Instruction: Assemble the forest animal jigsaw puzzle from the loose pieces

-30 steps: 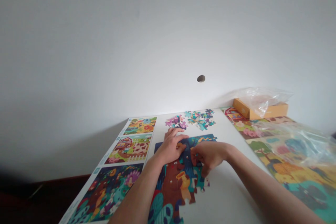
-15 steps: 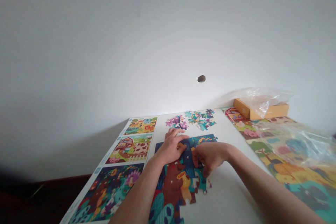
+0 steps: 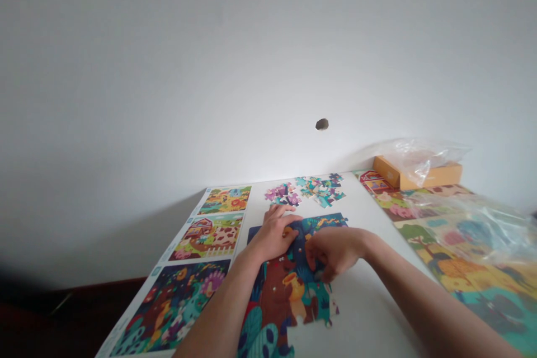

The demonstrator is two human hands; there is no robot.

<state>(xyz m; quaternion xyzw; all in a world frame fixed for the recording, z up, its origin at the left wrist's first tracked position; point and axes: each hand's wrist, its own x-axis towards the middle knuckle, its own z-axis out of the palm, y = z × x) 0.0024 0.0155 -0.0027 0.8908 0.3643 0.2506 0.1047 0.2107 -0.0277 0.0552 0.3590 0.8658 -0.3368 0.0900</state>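
Note:
A partly joined jigsaw puzzle (image 3: 289, 291) with a brown bear on dark blue lies on the white table (image 3: 369, 319) in front of me. My left hand (image 3: 274, 232) rests flat on its upper left part, fingers stretched out. My right hand (image 3: 333, 251) is curled over the puzzle's right side, fingertips pressing down on pieces there; what is under the fingers is hidden. A heap of loose puzzle pieces (image 3: 308, 190), pink and teal, lies beyond the puzzle near the wall.
A sheet of printed puzzle pictures (image 3: 197, 257) lies along the table's left edge. To the right are finished colourful puzzles (image 3: 457, 246) under a clear plastic bag (image 3: 482, 224), and an orange box (image 3: 419, 176) by the wall.
My right hand has shifted slightly up and inward on the puzzle's right side. More of the lower right pieces now show below it. My left hand has stayed put.

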